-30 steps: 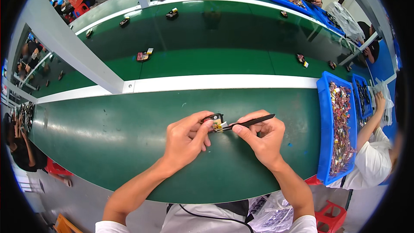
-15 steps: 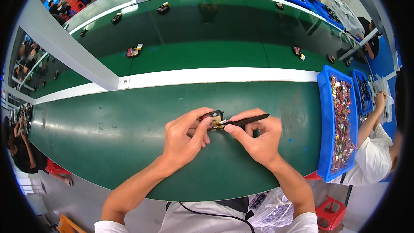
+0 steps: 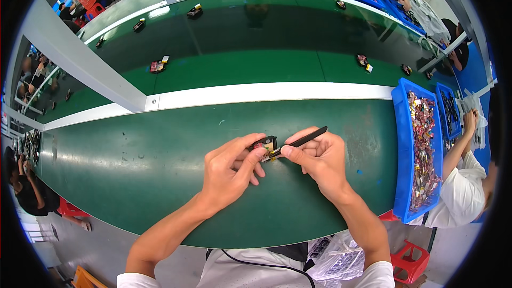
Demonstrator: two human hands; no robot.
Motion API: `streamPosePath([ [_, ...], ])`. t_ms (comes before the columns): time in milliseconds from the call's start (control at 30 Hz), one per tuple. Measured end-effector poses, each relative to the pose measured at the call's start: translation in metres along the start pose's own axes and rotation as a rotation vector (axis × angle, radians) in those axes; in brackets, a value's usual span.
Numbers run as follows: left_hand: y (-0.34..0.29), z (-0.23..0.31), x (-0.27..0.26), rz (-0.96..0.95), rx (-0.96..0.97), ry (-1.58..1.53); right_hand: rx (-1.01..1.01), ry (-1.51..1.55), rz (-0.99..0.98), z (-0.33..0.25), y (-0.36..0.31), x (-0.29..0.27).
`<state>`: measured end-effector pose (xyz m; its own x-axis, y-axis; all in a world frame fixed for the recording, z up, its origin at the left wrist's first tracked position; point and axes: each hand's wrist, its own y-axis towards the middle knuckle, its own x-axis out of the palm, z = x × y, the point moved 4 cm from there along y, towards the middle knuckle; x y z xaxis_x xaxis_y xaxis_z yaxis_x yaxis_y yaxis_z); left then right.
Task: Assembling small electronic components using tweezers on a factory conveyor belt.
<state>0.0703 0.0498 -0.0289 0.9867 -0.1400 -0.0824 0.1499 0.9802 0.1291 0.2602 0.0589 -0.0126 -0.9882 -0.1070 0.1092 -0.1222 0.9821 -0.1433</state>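
Above the middle of the green bench, my left hand [image 3: 226, 169] grips a small black plastic housing [image 3: 271, 141] with a circuit board in it, fingers and thumb at its left side. My right hand [image 3: 324, 162] pinches a pair of black tweezers [image 3: 308, 137], slanting up to the right. The tips of the tweezers reach the lower right part of the board, beside a small yellow piece. My left fingers hide part of the housing, and the fine detail at the tips is too small to make out.
A long blue tray [image 3: 401, 154] full of small circuit boards stands at the bench's right end. Beyond the white rail [image 3: 266, 90] a green conveyor belt [image 3: 240, 66] carries several small units. A grey post [image 3: 90, 53] rises at the left. Co-workers sit around; one's arm [image 3: 457, 141] is at the right.
My right hand has tilted the tweezers steeper and shifted slightly left. My left hand and the housing stay nearly in place. Units on the belt have moved left.
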Motion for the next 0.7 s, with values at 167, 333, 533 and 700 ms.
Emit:
streamPosePath([
  [167,0.0007,-0.0013,-0.0002,-0.007,-0.034,-0.031,0.035,-0.031,-0.016,0.0017,-0.0001,-0.0023],
  [333,0.0010,-0.0033,-0.0001,-0.011,-0.065,-0.081,0.018,0.001,-0.002,0.0009,-0.0007,-0.0009],
  [533,0.0004,-0.0014,0.0011,0.002,-0.048,-0.024,0.041,0.027,0.007,-0.0005,-0.0004,-0.0003],
  [700,-0.0003,0.0032,0.0021,0.013,0.093,0.088,0.043,0.020,0.001,-0.0001,-0.0006,-0.0007],
])
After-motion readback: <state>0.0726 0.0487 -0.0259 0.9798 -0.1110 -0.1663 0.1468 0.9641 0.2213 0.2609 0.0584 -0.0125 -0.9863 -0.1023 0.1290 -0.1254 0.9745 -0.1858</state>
